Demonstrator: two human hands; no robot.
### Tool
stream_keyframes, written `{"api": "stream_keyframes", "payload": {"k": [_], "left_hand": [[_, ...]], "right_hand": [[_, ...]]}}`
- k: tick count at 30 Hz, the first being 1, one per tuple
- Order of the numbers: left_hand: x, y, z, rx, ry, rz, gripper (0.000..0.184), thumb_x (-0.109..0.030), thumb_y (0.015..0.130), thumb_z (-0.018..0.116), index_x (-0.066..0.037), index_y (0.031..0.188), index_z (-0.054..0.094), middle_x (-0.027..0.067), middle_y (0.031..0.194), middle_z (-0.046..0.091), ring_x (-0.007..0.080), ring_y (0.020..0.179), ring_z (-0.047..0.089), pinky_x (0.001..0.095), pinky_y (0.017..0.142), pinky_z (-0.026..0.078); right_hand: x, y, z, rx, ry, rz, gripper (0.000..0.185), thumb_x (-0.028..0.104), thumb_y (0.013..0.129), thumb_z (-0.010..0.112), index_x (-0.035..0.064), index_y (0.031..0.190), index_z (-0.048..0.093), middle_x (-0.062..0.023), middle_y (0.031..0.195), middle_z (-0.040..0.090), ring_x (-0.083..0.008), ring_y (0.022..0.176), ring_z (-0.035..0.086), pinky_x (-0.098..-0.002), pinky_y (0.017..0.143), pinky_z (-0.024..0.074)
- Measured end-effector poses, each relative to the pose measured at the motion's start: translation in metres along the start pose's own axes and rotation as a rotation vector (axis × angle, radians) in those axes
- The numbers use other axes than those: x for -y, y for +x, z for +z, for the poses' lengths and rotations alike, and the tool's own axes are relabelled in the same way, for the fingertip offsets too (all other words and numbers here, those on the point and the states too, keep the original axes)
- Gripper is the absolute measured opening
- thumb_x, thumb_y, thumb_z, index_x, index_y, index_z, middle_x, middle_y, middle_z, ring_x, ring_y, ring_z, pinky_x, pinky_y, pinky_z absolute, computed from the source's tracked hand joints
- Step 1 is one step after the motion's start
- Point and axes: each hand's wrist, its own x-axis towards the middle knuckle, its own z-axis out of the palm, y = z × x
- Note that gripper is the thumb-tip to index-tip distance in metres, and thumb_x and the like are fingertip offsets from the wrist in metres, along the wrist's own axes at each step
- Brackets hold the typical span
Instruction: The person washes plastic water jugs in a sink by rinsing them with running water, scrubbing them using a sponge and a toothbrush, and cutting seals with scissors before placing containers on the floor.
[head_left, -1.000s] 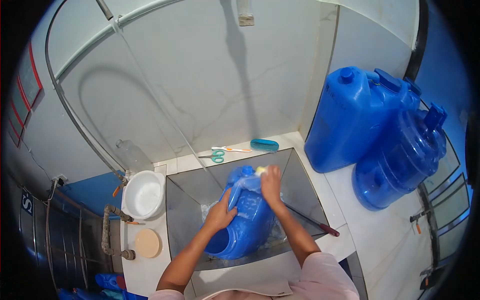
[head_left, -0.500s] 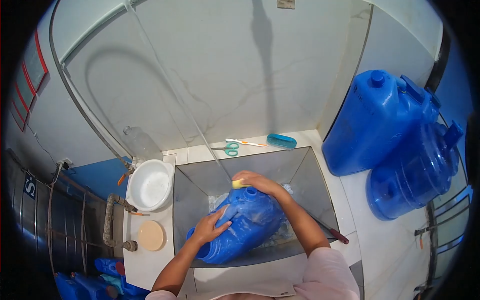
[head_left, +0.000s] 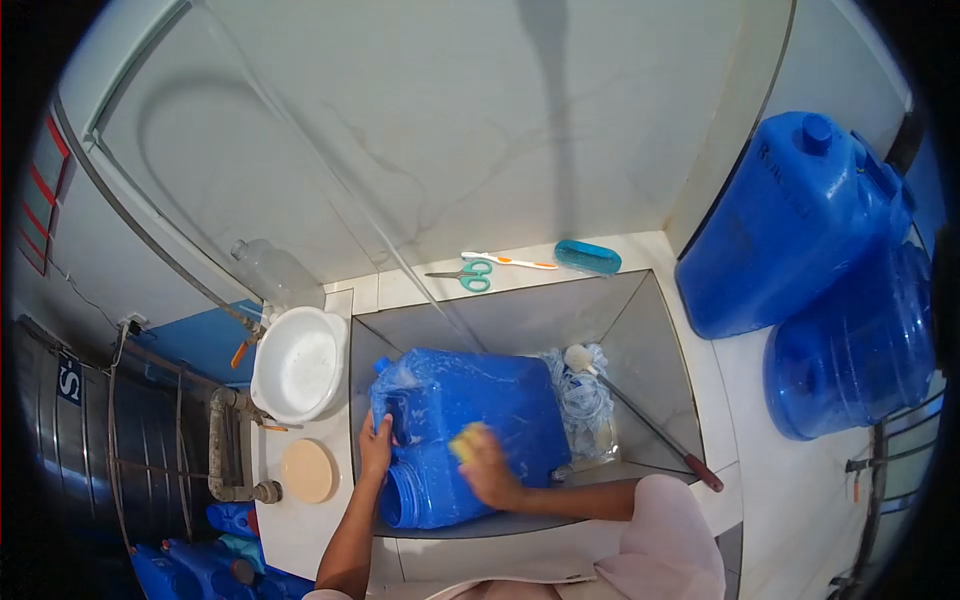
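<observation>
Biggest first: the tiled desk [head_left: 290, 530] frames a grey sink [head_left: 645, 335] at the centre of the frame, and there's the blue container [head_left: 490, 395], down on its side in it, wide mouth to the lower left, a broad flank turned up, presumably to give a flat face to rub while the sink catches the wet.

Upper right, a tall blue jerrycan [head_left: 780, 230] stands upright beside a round blue jug [head_left: 850, 345], both out of elbow's way. On the left, a white basin [head_left: 330, 345] with pale froth inside, handy to the sink.

To the hands! The left grip [head_left: 376, 450] is closed around the container's handle, likely to stop it rolling; the right grip [head_left: 490, 470] is clamped on a yellow sponge [head_left: 466, 443], pressed to that upturned flank.

Right of the container, a long-handled brush [head_left: 645, 418] leans head-down, handle over the rim, easy to grab. Along the back ledge, clear of splashes perhaps: a teal brush [head_left: 588, 257], green-handled scissors [head_left: 476, 275], a white-and-orange toothbrush [head_left: 510, 261].

Now the writing: a dark label [head_left: 69, 382] at far left shows what looks like an S; the jerrycan's dark marks are too faint to read. No brand I can make out.
</observation>
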Motion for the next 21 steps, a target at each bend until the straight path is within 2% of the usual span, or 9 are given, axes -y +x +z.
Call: {"api": "stream_keyframes", "payload": {"k": [2, 4, 6, 8, 11, 13, 15, 17, 21], "left_hand": [[0.002, -0.003, 0.001, -0.046, -0.037, -0.033, 0.025, -0.019, 0.089, 0.054, -0.006, 0.111, 0.054, -0.0016, 0.070, 0.053, 0.0057, 0.053, 0.044, 0.0206, 0.050, 0.037], [0.001, -0.003, 0.002, -0.058, 0.009, 0.011, 0.026, -0.018, 0.089, 0.055, -0.005, 0.111, 0.053, -0.0016, 0.069, 0.053, 0.0058, 0.053, 0.045, 0.0208, 0.050, 0.037], [-0.004, -0.007, 0.007, -0.079, -0.005, 0.004, 0.026, -0.018, 0.088, 0.055, -0.005, 0.111, 0.053, -0.0011, 0.069, 0.053, 0.0060, 0.054, 0.045, 0.0210, 0.050, 0.037], [-0.004, -0.007, 0.009, -0.097, -0.028, 0.001, 0.027, -0.018, 0.088, 0.055, -0.005, 0.111, 0.054, -0.0006, 0.069, 0.053, 0.0062, 0.054, 0.045, 0.0213, 0.050, 0.037], [0.001, 0.000, 0.011, -0.094, -0.075, -0.069, 0.034, -0.016, 0.087, 0.057, -0.004, 0.118, 0.048, 0.0004, 0.070, 0.054, 0.0069, 0.056, 0.047, 0.0220, 0.050, 0.039], [-0.008, 0.001, 0.021, -0.133, -0.189, -0.107, 0.044, -0.012, 0.087, 0.056, -0.008, 0.128, 0.039, 0.0023, 0.075, 0.054, 0.0084, 0.057, 0.048, 0.0229, 0.050, 0.039], [-0.026, 0.000, 0.034, -0.150, -0.294, -0.156, 0.045, -0.011, 0.087, 0.055, -0.013, 0.128, 0.039, 0.0040, 0.081, 0.053, 0.0117, 0.064, 0.050, 0.0254, 0.056, 0.043], [-0.047, -0.004, 0.051, -0.163, -0.398, -0.203, 0.046, -0.010, 0.087, 0.054, -0.018, 0.129, 0.039, 0.0058, 0.087, 0.053, 0.0150, 0.071, 0.053, 0.0280, 0.061, 0.046], [-0.063, -0.011, 0.085, -0.257, -0.359, -0.072, 0.046, -0.011, 0.088, 0.052, -0.022, 0.130, 0.038, 0.0151, 0.121, 0.039, 0.0253, 0.110, 0.040, 0.0398, 0.088, 0.041]], "right_hand": [[0.014, 0.038, 0.004, -0.029, -0.073, -0.125, 0.049, 0.015, 0.085, 0.051, -0.0051, 0.127, 0.037, -0.0261, 0.129, 0.036, -0.0413, 0.121, 0.035, -0.0464, 0.104, 0.0251], [-0.042, 0.086, 0.026, -0.139, -0.192, 0.063, 0.039, 0.014, 0.085, 0.049, -0.0024, 0.120, 0.045, -0.0249, 0.124, 0.043, -0.0385, 0.117, 0.040, -0.0424, 0.102, 0.0285], [-0.114, 0.102, 0.021, -0.310, 0.105, 0.366, 0.032, 0.017, 0.087, 0.046, -0.0022, 0.113, 0.049, -0.0238, 0.115, 0.051, -0.0375, 0.111, 0.046, -0.0424, 0.097, 0.0343], [-0.202, 0.062, 0.015, -0.213, -0.056, 0.643, 0.035, 0.026, 0.089, 0.046, -0.0046, 0.105, 0.053, -0.0228, 0.106, 0.056, -0.0380, 0.099, 0.053, -0.0446, 0.086, 0.0412], [-0.199, -0.018, -0.004, -0.191, -0.232, 0.859, 0.046, 0.040, 0.088, 0.046, -0.0044, 0.095, 0.054, -0.0249, 0.094, 0.057, -0.0404, 0.087, 0.055, -0.0465, 0.074, 0.0431], [-0.112, -0.016, -0.050, 0.160, -0.046, 0.830, 0.061, 0.053, 0.087, 0.041, -0.0056, 0.104, 0.050, -0.0280, 0.097, 0.054, -0.0424, 0.095, 0.050, -0.0468, 0.085, 0.0388], [-0.059, -0.004, -0.055, 0.193, 0.085, 0.631, 0.053, 0.045, 0.084, 0.052, -0.0037, 0.103, 0.052, -0.0252, 0.105, 0.055, -0.0393, 0.105, 0.048, -0.0444, 0.091, 0.0370], [0.030, 0.019, -0.082, -0.069, 0.099, 0.209, 0.055, 0.041, 0.080, 0.059, -0.0026, 0.112, 0.049, -0.0241, 0.118, 0.048, -0.0374, 0.115, 0.043, -0.0419, 0.100, 0.0301], [0.054, 0.064, -0.119, 0.081, -0.020, 0.046, 0.058, 0.032, 0.077, 0.065, -0.0029, 0.119, 0.046, -0.0232, 0.127, 0.041, -0.0351, 0.120, 0.039, -0.0371, 0.102, 0.0300]]}}
